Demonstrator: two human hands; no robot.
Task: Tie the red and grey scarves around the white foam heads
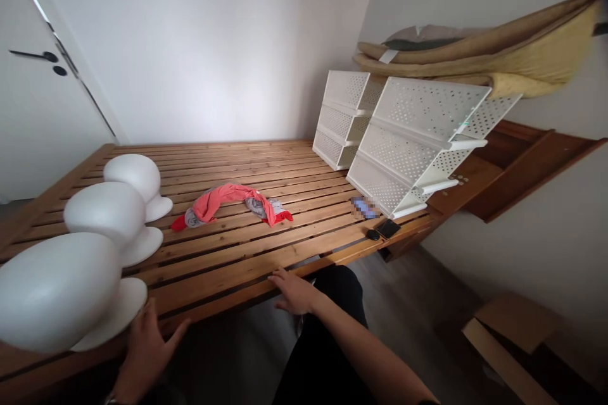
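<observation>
Three smooth white mannequin-head-like forms, each with a flat flared base, stand in a row at the left on a slatted wooden platform (209, 269). My left hand (147, 345) is open beside the base of the nearest white form (59, 291); its thumb spreads away, and whether the fingertips touch the base I cannot tell. Behind it are the middle white form (104, 212) and the far white form (133, 176). Open and holding nothing, my right hand (294, 291) is at the platform's front edge. A red and grey cloth (228, 196) lies curved across the slats.
White perforated shelf units (413, 133) stand at the right, with a rolled tan mat (522, 57) on top. Near their foot lie a blurred blue packet (365, 207), a dark flat object (388, 228) and a small black case (373, 235). A cardboard box (517, 323) sits on the floor.
</observation>
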